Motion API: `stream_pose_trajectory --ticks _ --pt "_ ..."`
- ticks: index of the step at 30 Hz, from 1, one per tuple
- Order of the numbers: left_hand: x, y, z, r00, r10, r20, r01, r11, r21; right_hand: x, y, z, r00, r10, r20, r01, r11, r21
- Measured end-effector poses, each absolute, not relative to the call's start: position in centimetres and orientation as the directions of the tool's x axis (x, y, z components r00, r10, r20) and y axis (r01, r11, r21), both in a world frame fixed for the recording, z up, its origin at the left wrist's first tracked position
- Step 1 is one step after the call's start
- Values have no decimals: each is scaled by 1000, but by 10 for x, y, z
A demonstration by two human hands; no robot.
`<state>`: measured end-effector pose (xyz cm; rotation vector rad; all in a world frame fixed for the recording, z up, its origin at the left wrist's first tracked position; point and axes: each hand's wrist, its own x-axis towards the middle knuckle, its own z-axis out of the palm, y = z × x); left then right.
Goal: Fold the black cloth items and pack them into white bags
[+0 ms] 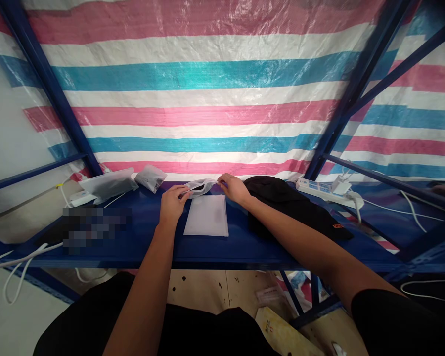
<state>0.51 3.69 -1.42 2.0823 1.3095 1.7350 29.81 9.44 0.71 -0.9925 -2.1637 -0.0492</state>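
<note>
Above the blue shelf, a frosted white plastic bag (208, 184) is stretched between my two hands, its mouth parted and something dark showing in the gap. My left hand (172, 201) pinches the bag's left end between thumb and fingers. At the opposite end, my right hand (233, 188) grips the edge with closed fingertips. Just below the hands, a flat frosted white bag or stack of bags (206, 216) lies on the shelf. To the right, a black cloth garment (282, 200) with small orange lettering lies bunched up, partly behind my right forearm.
The blue metal shelf (148, 252) has upright posts at both sides and a striped tarp (207, 118) behind. A white power strip (324, 192) with plugs sits back right. Frosted packages (109, 184) stand back left, near white cables (25, 254). A yellow box (282, 331) lies on the floor.
</note>
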Motion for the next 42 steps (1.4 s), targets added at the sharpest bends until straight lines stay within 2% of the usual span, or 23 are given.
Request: stream_pose_trajectory --ticks 9,12,16,19,25,28,31,34,36,39,42 --pt "16 29 -10 -95 641 762 518 -622 588 297 93 6 -432 647 628 638 712 -294" --pt "14 31 -12 -129 628 768 576 -583 574 297 86 9 -474 639 606 628 728 -276" --pt "14 31 -12 -169 604 779 643 -531 552 287 68 16 -522 505 687 575 803 -154" --pt "19 28 -9 -181 575 798 619 -564 547 272 60 15 -591 435 680 511 853 -102" --pt "35 20 -3 -38 529 848 584 -677 448 252 66 7 -525 541 657 604 781 -160" --pt "41 15 -1 39 481 876 521 -758 393 251 65 7 -520 535 666 627 769 -128" --pt "44 8 4 60 467 882 451 -801 394 252 62 10 -490 538 686 635 759 -143" --pt "43 3 10 18 452 892 421 -813 404 254 62 15 -381 589 713 659 714 -237" --pt "41 4 11 -118 445 888 426 -785 450 255 63 20 -287 630 721 619 697 -362" --pt "37 11 8 -305 534 789 348 -708 614 255 61 25 -171 741 649 379 657 -651" --pt "37 15 5 -172 686 707 261 -660 704 252 51 29 -240 848 473 54 498 -865"
